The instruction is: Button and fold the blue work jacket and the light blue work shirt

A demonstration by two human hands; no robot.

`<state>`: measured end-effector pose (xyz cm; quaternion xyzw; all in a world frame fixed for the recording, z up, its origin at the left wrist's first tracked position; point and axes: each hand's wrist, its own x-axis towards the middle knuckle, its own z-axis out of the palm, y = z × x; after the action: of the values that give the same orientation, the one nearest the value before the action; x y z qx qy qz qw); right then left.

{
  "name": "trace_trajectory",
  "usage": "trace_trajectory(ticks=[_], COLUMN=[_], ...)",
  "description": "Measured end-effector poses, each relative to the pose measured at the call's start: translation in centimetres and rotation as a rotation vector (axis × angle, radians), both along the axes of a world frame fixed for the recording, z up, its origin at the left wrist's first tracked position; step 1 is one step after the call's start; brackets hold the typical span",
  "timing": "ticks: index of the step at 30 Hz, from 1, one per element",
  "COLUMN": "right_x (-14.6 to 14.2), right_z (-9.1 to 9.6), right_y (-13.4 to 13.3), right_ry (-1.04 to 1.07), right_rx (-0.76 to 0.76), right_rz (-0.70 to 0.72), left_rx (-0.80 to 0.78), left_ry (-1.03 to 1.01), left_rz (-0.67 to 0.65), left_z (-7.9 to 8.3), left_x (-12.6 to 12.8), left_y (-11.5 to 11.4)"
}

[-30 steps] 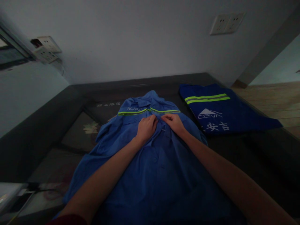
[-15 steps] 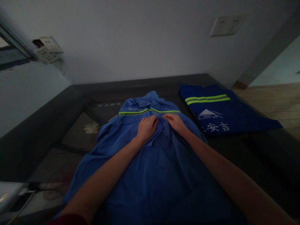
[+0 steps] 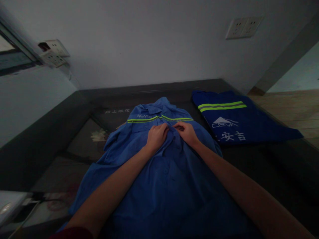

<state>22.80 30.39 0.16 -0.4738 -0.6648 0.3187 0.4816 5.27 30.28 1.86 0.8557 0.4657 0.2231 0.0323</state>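
the shirt (image 3: 159,179) lies front up on the table (image 3: 50,146). the left hand (image 3: 156,136) and right hand (image 3: 187,132) meet at its chest, fingers curled, each pinching the front edge. a folded shirt (image 3: 239,122) lies beside it on the right.

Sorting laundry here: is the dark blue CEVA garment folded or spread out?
Folded: the dark blue garment lies as a flat compact shape, no sleeves showing, beside the light blue shirt.
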Motion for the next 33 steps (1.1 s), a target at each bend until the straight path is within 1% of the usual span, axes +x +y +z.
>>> trace_trajectory(ticks=[3, 8, 10, 15, 21, 25, 29, 31, 33], right_x=[-0.07, -0.1, -0.07, -0.15, -0.33, -0.28, -0.24, -0.25, -0.28], right_z=[-0.01, -0.29, -0.36, -0.13, 0.15, 0.21, 0.31, 0.34, 0.33], right_y=[0.0, 0.38, 0.49, 0.3, -0.09, 0.0, 0.07, 0.01, -0.11], right_ry=[-0.003, 0.066, 0.09, 0.109, 0.035, -0.03, -0.102, -0.14, -0.168], right_rx=[-0.008, -0.019, -0.036, -0.067, -0.031, -0.011, 0.004, 0.032, 0.068], right_rz=[0.005, 0.036, 0.057, 0.098, 0.093, 0.082, 0.09, 0.083, 0.066], left_rx=[0.005, -0.009, -0.046, -0.202, -0.29, -0.397, -0.494, -0.502, -0.495], left_ry=[-0.003, -0.064, -0.14, -0.383, -0.444, -0.557, -0.644, -0.684, -0.733], left_rz=[0.0, -0.001, -0.012, -0.055, -0.058, -0.088, -0.071, -0.052, -0.005], left_z=[-0.01, -0.39, -0.55, -0.46, -0.25, -0.36, -0.17, 0.01, 0.13], left_x=[0.04, 0.0, -0.05, -0.28, -0.51, -0.42, -0.25, -0.07, 0.21], left_y=[-0.01, 0.17, 0.31, 0.64, 0.69, 0.59, 0.38, 0.12, -0.27])
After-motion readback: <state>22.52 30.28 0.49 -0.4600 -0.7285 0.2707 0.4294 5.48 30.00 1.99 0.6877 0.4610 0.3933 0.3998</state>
